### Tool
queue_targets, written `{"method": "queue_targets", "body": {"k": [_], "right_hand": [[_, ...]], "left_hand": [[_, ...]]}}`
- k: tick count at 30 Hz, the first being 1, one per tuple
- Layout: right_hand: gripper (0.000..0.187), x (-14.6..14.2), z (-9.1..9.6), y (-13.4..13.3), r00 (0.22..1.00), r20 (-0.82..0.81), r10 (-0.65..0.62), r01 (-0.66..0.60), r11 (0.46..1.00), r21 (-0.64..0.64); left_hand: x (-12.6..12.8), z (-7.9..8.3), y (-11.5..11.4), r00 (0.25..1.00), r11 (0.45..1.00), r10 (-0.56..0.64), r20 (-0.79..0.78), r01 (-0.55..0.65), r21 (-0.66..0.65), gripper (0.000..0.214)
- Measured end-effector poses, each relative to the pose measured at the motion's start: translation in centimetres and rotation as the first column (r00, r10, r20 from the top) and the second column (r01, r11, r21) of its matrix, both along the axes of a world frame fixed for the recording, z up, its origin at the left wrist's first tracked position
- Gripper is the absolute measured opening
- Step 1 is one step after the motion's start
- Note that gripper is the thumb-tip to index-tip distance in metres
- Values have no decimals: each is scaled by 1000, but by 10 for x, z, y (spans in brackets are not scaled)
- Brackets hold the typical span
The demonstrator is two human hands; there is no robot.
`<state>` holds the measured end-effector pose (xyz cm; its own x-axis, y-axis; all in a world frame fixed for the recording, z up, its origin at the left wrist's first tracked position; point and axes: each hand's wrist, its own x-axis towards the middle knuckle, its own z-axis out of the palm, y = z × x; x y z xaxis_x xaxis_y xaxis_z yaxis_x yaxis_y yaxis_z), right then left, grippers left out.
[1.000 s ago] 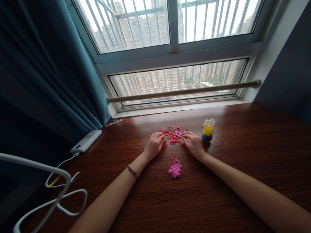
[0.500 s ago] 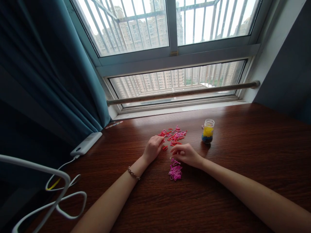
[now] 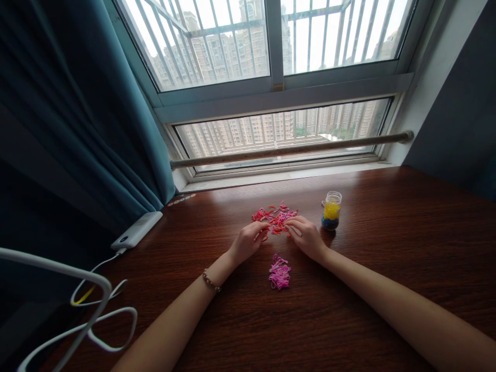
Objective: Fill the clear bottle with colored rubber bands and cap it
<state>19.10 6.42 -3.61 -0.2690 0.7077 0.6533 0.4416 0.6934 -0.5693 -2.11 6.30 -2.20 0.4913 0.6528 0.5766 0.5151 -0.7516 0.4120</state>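
Observation:
A loose pile of small red and pink loops, which look like rubber bands (image 3: 278,217), lies spread on the dark wooden table. At the pile's near left edge is my left hand (image 3: 248,240), its thumb and fingers pinched together among the bands. My right hand (image 3: 305,236) reaches to the near right side of the same pile, fingertips bent down and drawn together. Whatever either hand pinches is too small to make out. Closer to me, between my forearms, sits a separate heap of pink-purple rubber bands (image 3: 279,273).
A glass jar (image 3: 331,211) with yellow and dark blue contents stands to the right of the pile. On the left, a white power bank (image 3: 137,229) has a white cable (image 3: 104,281) attached. Behind the table are a window rail (image 3: 290,151) and a blue curtain (image 3: 127,113).
My right hand has moved away from the pink-purple heap, forward to the red and pink pile. My left hand has shifted slightly right and nearer to me.

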Motion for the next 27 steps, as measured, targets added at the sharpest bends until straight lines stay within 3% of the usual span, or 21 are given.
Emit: {"method": "queue_targets", "body": {"k": [4,8,13,18,21,24,27], "right_hand": [[23,8,-13,19,984,106,-146,146,989,12],[31,10,-26,29,956,234,-178,192,981,-39],[33,10,-28,30,940,304,-153,179,982,-60],[29,10,-25,29,918,373,-138,170,984,-55],[31,10,-25,29,908,392,-145,186,980,-68],[31,10,-25,28,906,397,-148,192,979,-73],[29,9,-24,26,915,375,-146,184,981,-68]], "left_hand": [[10,15,-11,986,952,-168,-11,159,-262,15],[14,22,-18,963,878,-261,-68,207,-432,13],[15,24,-20,925,824,-371,-84,287,-489,16],[16,24,-20,894,818,-429,-129,324,-476,19],[14,22,-16,921,854,-371,-121,287,-433,19],[8,16,-7,984,961,-154,-95,126,-248,18],[-2,6,4,985,997,62,-163,-68,-37,22]]}}
